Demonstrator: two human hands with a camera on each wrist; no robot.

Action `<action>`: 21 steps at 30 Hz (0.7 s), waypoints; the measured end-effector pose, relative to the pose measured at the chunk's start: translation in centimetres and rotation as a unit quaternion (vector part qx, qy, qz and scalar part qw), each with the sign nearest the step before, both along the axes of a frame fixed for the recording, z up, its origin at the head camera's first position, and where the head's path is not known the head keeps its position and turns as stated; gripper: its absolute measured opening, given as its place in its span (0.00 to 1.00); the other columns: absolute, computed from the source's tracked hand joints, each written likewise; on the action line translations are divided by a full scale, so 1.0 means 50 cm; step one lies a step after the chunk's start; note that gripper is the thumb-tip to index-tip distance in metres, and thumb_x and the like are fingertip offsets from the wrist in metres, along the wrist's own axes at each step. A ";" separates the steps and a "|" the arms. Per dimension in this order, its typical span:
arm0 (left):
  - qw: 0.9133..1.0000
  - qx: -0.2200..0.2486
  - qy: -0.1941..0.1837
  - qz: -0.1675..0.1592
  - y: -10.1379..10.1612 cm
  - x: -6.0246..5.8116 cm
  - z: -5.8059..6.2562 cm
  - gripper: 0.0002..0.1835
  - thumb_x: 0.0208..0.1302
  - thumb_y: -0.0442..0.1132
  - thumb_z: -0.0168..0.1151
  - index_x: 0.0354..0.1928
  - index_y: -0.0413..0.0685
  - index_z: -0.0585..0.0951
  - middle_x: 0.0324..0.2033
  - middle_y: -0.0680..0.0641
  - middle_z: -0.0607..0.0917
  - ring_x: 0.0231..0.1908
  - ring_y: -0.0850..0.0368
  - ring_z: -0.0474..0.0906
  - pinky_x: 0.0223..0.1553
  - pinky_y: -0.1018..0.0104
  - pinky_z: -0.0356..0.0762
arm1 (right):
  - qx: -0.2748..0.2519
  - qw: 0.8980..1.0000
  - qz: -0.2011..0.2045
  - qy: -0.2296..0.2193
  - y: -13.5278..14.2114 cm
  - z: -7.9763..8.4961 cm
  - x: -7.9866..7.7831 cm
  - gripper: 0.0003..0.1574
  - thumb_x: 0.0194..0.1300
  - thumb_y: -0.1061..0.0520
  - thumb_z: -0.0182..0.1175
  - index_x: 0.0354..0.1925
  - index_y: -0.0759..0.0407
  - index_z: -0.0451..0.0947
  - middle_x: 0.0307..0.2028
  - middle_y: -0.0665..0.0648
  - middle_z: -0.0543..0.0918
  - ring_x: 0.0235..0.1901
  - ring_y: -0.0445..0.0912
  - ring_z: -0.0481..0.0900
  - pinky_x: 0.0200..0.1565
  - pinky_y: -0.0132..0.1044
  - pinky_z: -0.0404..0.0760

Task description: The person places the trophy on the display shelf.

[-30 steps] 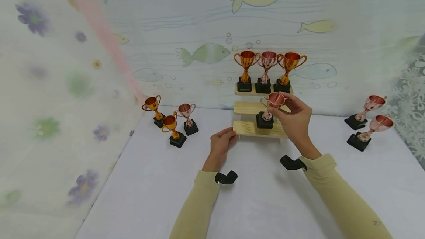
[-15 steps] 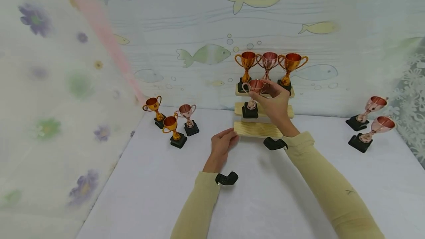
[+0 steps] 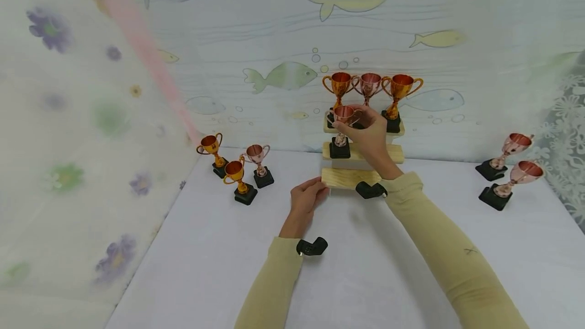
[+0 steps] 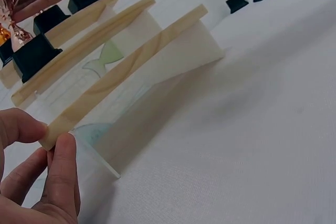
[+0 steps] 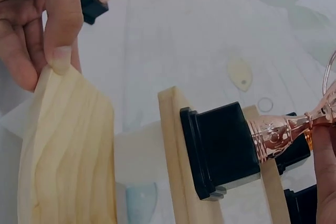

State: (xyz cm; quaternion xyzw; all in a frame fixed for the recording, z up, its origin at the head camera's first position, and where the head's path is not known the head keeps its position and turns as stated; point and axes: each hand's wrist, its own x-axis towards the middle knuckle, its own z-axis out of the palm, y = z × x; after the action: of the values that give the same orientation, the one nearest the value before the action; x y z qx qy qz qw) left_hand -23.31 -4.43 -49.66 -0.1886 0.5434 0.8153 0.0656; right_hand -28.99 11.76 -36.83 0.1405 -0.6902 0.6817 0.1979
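Observation:
My right hand (image 3: 369,133) pinches a rose-gold trophy cup (image 3: 340,136) by its upper part. In the right wrist view its black base (image 5: 223,148) is upright at the left end of the middle step and appears to touch the wood. My left hand (image 3: 304,199) pinches the left end of the lowest step of a tiered wooden stand (image 3: 349,178) between thumb and fingers, as the left wrist view shows too. On the top step stand a gold trophy (image 3: 340,85), a rose-gold trophy (image 3: 368,85) partly hidden by my right hand, and another gold trophy (image 3: 399,93).
Left of the stand are two gold trophies (image 3: 209,145) and a rose-gold trophy (image 3: 256,154) on the white table (image 3: 201,263). Two rose-gold trophies (image 3: 516,171) stand at the right. Behind the stand hangs a fish-patterned cloth (image 3: 274,24).
My right hand has carried the rose-gold trophy leftward and back, from in front of the lowest step to the left end of the middle step. My left hand keeps its grip on the stand.

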 end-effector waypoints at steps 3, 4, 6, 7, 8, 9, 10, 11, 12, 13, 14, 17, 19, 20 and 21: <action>1.000 0.000 -0.001 0.000 -0.001 0.001 -0.001 0.17 0.66 0.27 0.64 0.56 0.33 0.83 0.53 0.35 0.85 0.42 0.57 0.86 0.53 0.64 0.85 | 0.001 1.000 -0.004 0.004 -0.003 -0.006 -0.004 0.26 0.56 0.67 0.74 0.53 0.70 0.81 0.33 0.48 0.83 0.34 0.41 0.79 0.35 0.32 0.76; 1.000 -0.001 -0.002 0.000 -0.001 0.001 -0.001 0.17 0.66 0.27 0.64 0.56 0.33 0.83 0.53 0.35 0.85 0.42 0.57 0.86 0.53 0.64 0.85 | 0.000 1.000 -0.006 0.006 -0.003 -0.013 -0.010 0.26 0.56 0.66 0.74 0.53 0.69 0.81 0.33 0.48 0.83 0.35 0.42 0.79 0.35 0.32 0.77; 1.000 0.000 -0.003 0.001 -0.001 0.002 -0.001 0.17 0.66 0.27 0.64 0.56 0.33 0.83 0.53 0.35 0.85 0.42 0.57 0.86 0.52 0.64 0.85 | 0.001 1.000 -0.012 0.007 -0.003 -0.029 -0.024 0.26 0.56 0.64 0.75 0.54 0.66 0.81 0.34 0.47 0.83 0.35 0.42 0.79 0.36 0.32 0.77; 1.000 0.001 -0.002 0.001 -0.001 0.002 -0.002 0.17 0.66 0.27 0.64 0.56 0.33 0.83 0.53 0.35 0.84 0.42 0.57 0.86 0.52 0.64 0.85 | 0.001 1.000 -0.014 0.007 -0.003 -0.037 -0.031 0.26 0.56 0.63 0.76 0.54 0.65 0.82 0.34 0.47 0.83 0.35 0.42 0.79 0.36 0.33 0.77; 1.000 0.001 -0.003 0.001 -0.002 0.002 -0.003 0.17 0.66 0.27 0.64 0.56 0.33 0.83 0.53 0.35 0.84 0.42 0.57 0.86 0.52 0.65 0.85 | 0.001 1.000 -0.015 0.007 -0.004 -0.044 -0.038 0.26 0.56 0.62 0.76 0.54 0.63 0.82 0.34 0.46 0.83 0.35 0.42 0.79 0.36 0.33 0.78; 1.000 0.002 -0.003 0.001 -0.002 0.002 -0.003 0.17 0.66 0.27 0.64 0.56 0.33 0.83 0.53 0.35 0.84 0.43 0.57 0.86 0.52 0.65 0.86 | 0.001 1.000 -0.017 0.007 -0.004 -0.052 -0.045 0.27 0.56 0.61 0.77 0.54 0.61 0.82 0.35 0.46 0.83 0.36 0.42 0.79 0.37 0.33 0.78; 1.000 0.003 -0.004 0.001 -0.002 0.003 -0.003 0.17 0.66 0.27 0.64 0.56 0.33 0.83 0.53 0.35 0.84 0.43 0.57 0.86 0.52 0.65 0.86 | 0.001 1.000 -0.018 0.005 -0.005 -0.052 -0.046 0.27 0.56 0.61 0.77 0.54 0.61 0.82 0.35 0.46 0.83 0.36 0.42 0.79 0.37 0.32 0.78; 1.000 0.005 -0.005 0.001 -0.001 0.003 -0.004 0.17 0.66 0.27 0.64 0.56 0.33 0.83 0.53 0.35 0.84 0.43 0.56 0.86 0.52 0.65 0.86 | 0.002 1.000 -0.020 0.003 -0.005 -0.053 -0.047 0.27 0.56 0.61 0.77 0.54 0.61 0.82 0.35 0.45 0.82 0.36 0.42 0.79 0.38 0.32 0.78; 1.000 0.006 -0.006 0.000 -0.001 0.003 -0.004 0.17 0.66 0.27 0.64 0.56 0.33 0.83 0.53 0.35 0.85 0.42 0.56 0.86 0.51 0.65 0.86 | 0.000 1.000 -0.019 0.002 -0.006 -0.052 -0.047 0.27 0.56 0.62 0.76 0.54 0.61 0.82 0.35 0.45 0.82 0.36 0.42 0.79 0.37 0.32 0.78; 1.000 0.005 -0.006 0.000 -0.001 0.003 -0.004 0.17 0.66 0.27 0.64 0.56 0.33 0.83 0.53 0.35 0.85 0.42 0.57 0.86 0.51 0.65 0.86 | 0.001 1.000 -0.018 0.001 -0.007 -0.052 -0.047 0.27 0.56 0.63 0.76 0.55 0.62 0.82 0.35 0.46 0.82 0.36 0.42 0.79 0.38 0.32 0.78; 1.000 0.004 -0.005 0.001 -0.001 0.003 -0.004 0.16 0.66 0.27 0.64 0.56 0.33 0.83 0.52 0.35 0.85 0.42 0.57 0.86 0.51 0.65 0.86 | 0.002 1.000 -0.017 0.001 -0.008 -0.051 -0.047 0.28 0.56 0.64 0.76 0.55 0.64 0.82 0.35 0.46 0.82 0.36 0.42 0.79 0.38 0.32 0.78; 1.000 0.001 -0.003 0.002 -0.001 0.003 -0.002 0.16 0.65 0.27 0.64 0.55 0.32 0.83 0.52 0.35 0.85 0.41 0.57 0.86 0.50 0.66 0.86 | 0.007 1.000 -0.010 0.005 -0.012 -0.042 -0.042 0.29 0.56 0.67 0.74 0.57 0.69 0.80 0.37 0.50 0.83 0.37 0.44 0.79 0.39 0.33 0.78; 1.000 0.001 -0.001 0.003 -0.001 0.001 -0.001 0.16 0.65 0.27 0.64 0.55 0.32 0.84 0.51 0.35 0.85 0.40 0.57 0.86 0.50 0.66 0.86 | 0.011 1.000 -0.007 0.007 -0.016 -0.029 -0.032 0.29 0.57 0.68 0.73 0.57 0.72 0.79 0.38 0.53 0.83 0.37 0.46 0.79 0.39 0.34 0.78; 1.000 0.001 0.000 0.003 -0.001 0.000 -0.001 0.16 0.65 0.27 0.65 0.55 0.33 0.84 0.51 0.35 0.85 0.40 0.57 0.86 0.50 0.66 0.86 | 0.012 1.000 -0.006 0.008 -0.018 -0.021 -0.026 0.29 0.57 0.69 0.73 0.57 0.73 0.78 0.39 0.54 0.83 0.38 0.47 0.79 0.40 0.34 0.78; 1.000 0.003 0.000 0.003 -0.001 0.000 -0.001 0.16 0.65 0.27 0.65 0.55 0.33 0.84 0.51 0.35 0.85 0.40 0.58 0.86 0.50 0.66 0.86 | 0.012 1.000 -0.007 0.009 -0.020 -0.014 -0.020 0.29 0.57 0.69 0.73 0.57 0.74 0.78 0.39 0.56 0.82 0.38 0.49 0.79 0.40 0.35 0.78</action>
State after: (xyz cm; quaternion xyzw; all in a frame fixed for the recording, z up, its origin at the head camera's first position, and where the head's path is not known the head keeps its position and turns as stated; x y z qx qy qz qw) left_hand -23.32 -4.46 -49.70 -0.1904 0.5402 0.8172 0.0641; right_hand -29.97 10.76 -37.54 0.1441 -0.6973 0.6710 0.2070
